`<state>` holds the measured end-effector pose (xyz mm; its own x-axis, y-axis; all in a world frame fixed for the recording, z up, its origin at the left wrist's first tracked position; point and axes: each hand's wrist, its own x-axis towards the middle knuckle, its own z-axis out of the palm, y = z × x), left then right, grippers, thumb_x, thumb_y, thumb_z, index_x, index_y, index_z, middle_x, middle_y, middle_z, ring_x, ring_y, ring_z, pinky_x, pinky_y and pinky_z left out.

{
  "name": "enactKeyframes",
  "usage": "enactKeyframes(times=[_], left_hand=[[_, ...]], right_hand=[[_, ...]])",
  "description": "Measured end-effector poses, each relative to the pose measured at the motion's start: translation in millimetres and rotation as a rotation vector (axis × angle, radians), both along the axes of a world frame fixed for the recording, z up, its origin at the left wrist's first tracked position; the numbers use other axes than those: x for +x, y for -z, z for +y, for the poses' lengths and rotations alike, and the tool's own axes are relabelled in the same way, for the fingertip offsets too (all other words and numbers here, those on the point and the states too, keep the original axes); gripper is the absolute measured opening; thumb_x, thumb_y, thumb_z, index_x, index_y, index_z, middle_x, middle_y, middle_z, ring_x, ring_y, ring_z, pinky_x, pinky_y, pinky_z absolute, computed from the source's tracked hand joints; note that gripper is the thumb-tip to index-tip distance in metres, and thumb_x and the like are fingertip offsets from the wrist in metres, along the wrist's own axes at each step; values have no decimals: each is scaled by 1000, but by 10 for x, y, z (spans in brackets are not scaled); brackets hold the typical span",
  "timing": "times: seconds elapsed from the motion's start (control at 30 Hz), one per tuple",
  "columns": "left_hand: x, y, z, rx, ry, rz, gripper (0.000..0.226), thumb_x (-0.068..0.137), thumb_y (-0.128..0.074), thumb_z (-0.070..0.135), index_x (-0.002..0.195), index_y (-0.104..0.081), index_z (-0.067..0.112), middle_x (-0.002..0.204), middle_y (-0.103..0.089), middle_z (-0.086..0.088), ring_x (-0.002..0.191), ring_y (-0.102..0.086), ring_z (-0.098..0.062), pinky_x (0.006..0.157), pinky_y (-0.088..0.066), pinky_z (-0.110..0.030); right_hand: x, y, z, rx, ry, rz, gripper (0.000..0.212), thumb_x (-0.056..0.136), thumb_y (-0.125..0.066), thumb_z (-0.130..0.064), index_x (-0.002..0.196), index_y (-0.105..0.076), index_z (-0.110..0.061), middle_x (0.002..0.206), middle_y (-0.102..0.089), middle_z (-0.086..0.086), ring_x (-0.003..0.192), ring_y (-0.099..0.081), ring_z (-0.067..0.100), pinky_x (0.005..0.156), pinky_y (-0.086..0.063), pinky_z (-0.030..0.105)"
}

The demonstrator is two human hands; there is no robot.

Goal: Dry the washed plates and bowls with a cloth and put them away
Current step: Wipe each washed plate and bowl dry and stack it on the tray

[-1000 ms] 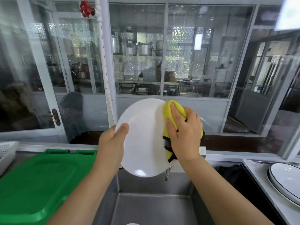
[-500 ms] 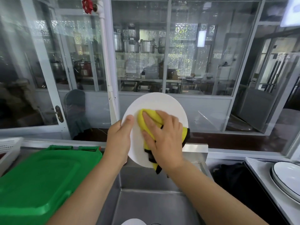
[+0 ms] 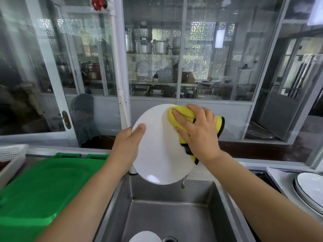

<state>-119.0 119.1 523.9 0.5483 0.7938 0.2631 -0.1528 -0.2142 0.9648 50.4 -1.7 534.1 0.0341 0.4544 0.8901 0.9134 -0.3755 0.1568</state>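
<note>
I hold a round white plate (image 3: 157,151) upright above the steel sink (image 3: 173,212). My left hand (image 3: 126,147) grips the plate's left rim, thumb on its face. My right hand (image 3: 197,133) presses a yellow cloth with black edging (image 3: 181,114) flat against the plate's upper right part. Another white dish (image 3: 145,237) lies at the bottom of the sink, partly cut off by the frame. A stack of white plates with dark rims (image 3: 309,189) sits on the counter at the right edge.
A green plastic lid (image 3: 40,189) covers the area left of the sink. A white perforated basket (image 3: 10,154) is at the far left. A tap spout (image 3: 183,183) pokes out below the plate. Glass partitions stand directly behind the sink.
My right hand and the cloth moved from the plate's middle up to its upper right. The plate tilted and sits a little lower and larger in view.
</note>
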Motion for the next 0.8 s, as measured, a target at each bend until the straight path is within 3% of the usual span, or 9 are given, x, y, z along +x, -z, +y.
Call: enactKeyframes(times=[0.07, 0.13, 0.3, 0.43, 0.6, 0.8], left_hand=[[10, 4, -2, 0, -6, -8, 32, 94, -52, 42, 71, -72, 34, 73, -74, 7, 67, -69, -10, 65, -54, -30], [7, -17, 9, -31, -18, -59, 33, 95, -53, 39, 70, -73, 33, 74, -74, 7, 67, -70, -9, 61, -53, -28], [-30, -24, 18, -200, -111, -259, 26, 95, -55, 35, 79, -69, 20, 73, -74, 10, 63, -69, -6, 54, -53, -23], [51, -5, -64, -292, -130, -357, 19, 95, -53, 38, 89, -64, 23, 74, -73, 14, 64, -69, -4, 52, -53, -22], [155, 27, -167, -334, -89, -434, 22, 98, -50, 32, 94, -65, 16, 75, -75, 3, 66, -71, -12, 50, -53, -23], [119, 83, -147, -362, -109, -462, 22, 97, -51, 33, 93, -65, 17, 79, -75, 3, 70, -72, -13, 52, -54, -23]], right_hand=[[14, -96, 38, 8, 15, -80, 35, 91, -53, -37, 123, -64, -25, 118, -61, 17, 99, -51, 36, 81, -42, 45], [13, -74, 28, 6, 53, -84, 37, 92, -53, -37, 125, -63, -24, 120, -60, 16, 99, -53, 38, 81, -42, 46], [-198, 336, -52, -16, 120, 93, 40, 89, -50, -36, 121, -65, -18, 118, -60, 15, 94, -55, 38, 77, -45, 44], [-566, 563, 32, 5, 7, 172, 42, 85, -51, -36, 120, -65, -19, 116, -60, 12, 97, -47, 30, 77, -44, 41], [-908, 637, 192, 3, -178, 172, 42, 84, -59, -38, 124, -62, -25, 118, -59, 8, 99, -50, 28, 78, -41, 39], [-771, 757, 77, -30, -257, 22, 39, 85, -60, -37, 123, -60, -29, 117, -61, 5, 98, -53, 28, 78, -42, 42]])
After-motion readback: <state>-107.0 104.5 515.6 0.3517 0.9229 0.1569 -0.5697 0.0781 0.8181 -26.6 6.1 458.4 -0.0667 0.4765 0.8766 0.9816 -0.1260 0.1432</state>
